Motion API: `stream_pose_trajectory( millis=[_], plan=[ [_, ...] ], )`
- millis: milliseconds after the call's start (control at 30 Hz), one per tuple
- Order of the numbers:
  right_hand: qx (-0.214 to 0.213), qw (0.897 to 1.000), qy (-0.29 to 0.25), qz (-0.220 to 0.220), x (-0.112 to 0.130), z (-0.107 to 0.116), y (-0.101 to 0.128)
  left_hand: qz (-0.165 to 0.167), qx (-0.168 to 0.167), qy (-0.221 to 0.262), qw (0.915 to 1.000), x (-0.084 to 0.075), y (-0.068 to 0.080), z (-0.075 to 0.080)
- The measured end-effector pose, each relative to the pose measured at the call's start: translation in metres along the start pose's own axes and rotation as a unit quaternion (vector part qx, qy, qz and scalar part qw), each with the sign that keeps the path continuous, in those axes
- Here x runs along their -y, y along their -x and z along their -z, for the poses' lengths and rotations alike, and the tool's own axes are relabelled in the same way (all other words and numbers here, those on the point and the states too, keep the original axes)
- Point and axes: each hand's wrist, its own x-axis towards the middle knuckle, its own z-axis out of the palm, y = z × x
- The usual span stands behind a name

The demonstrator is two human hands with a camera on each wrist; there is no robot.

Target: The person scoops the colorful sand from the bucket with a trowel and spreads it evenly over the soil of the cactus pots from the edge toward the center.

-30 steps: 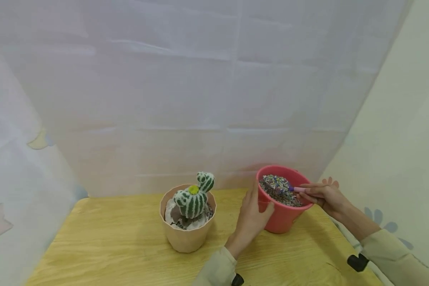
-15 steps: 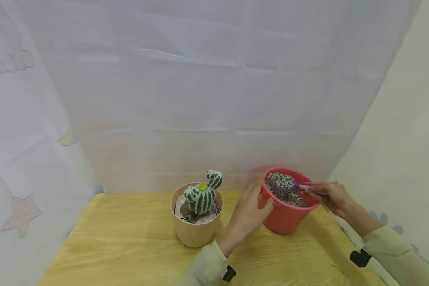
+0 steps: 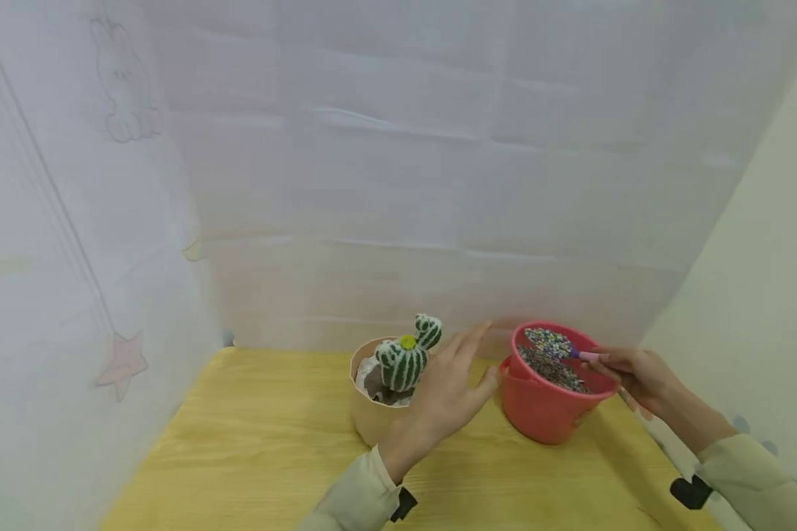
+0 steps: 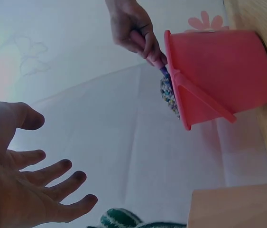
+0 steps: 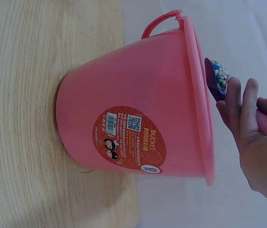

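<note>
My right hand (image 3: 644, 375) grips the pink handle of a small trowel (image 5: 213, 80) with a purple blade. Multicoloured pebbles (image 3: 548, 343) are heaped on the blade, which is just above the rim of the pink bucket (image 3: 544, 413). More gravel (image 3: 556, 370) lies inside the bucket. My left hand (image 3: 446, 391) is apart from the bucket, fingers spread and holding nothing. In the head view it partly hides a peach pot (image 3: 372, 417) with a knitted green-and-white cactus (image 3: 401, 366) that bears a yellow flower. The left wrist view catches only the pot's side (image 4: 237, 206) and the cactus's tip.
Both pot and bucket stand on a yellow wood-grain table (image 3: 252, 442), the bucket to the right of the pot. Behind the table hangs a pale creased sheet (image 3: 398, 184). The bucket's handle (image 5: 164, 21) hangs down against its side.
My left hand has let go of the bucket's rim and moved left toward the pot. The loaded trowel has risen out of the gravel to rim height. The head view has turned left.
</note>
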Motion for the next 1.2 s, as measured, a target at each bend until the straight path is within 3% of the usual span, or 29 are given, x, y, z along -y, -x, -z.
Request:
stream_pose_trajectory(
  millis=[233,467,633,800,900,1033,1100,1200],
  plan=[
    [-0.010,1.000,-0.028,0.006,0.000,0.020,0.017,-0.027,-0.030,-0.007,0.9992,0.003,0.004,0.008],
    [-0.011,0.999,-0.045,0.015,0.004,0.028,0.025,-0.023,-0.130,0.029,0.9908,0.025,0.012,0.017],
    [-0.034,0.998,-0.047,0.017,0.005,0.028,0.031,-0.017,-0.180,0.012,0.9835,0.052,0.023,0.023],
    [-0.048,0.997,-0.048,0.021,0.004,0.021,0.036,0.020,-0.210,0.007,0.9775,0.098,0.040,0.023],
    [-0.053,0.997,-0.047,0.026,0.005,0.015,0.038,0.065,-0.197,0.037,0.9777,0.125,0.052,0.020],
    [-0.042,0.998,-0.047,0.031,0.005,0.013,0.038,0.132,-0.147,0.115,0.9735,0.152,0.060,0.014],
    [-0.036,0.997,-0.051,0.033,0.005,0.012,0.037,0.164,-0.123,0.153,0.9667,0.160,0.062,0.012],
    [-0.028,0.997,-0.062,0.038,0.005,0.010,0.037,0.221,-0.087,0.212,0.9478,0.168,0.065,0.008]
  ],
)
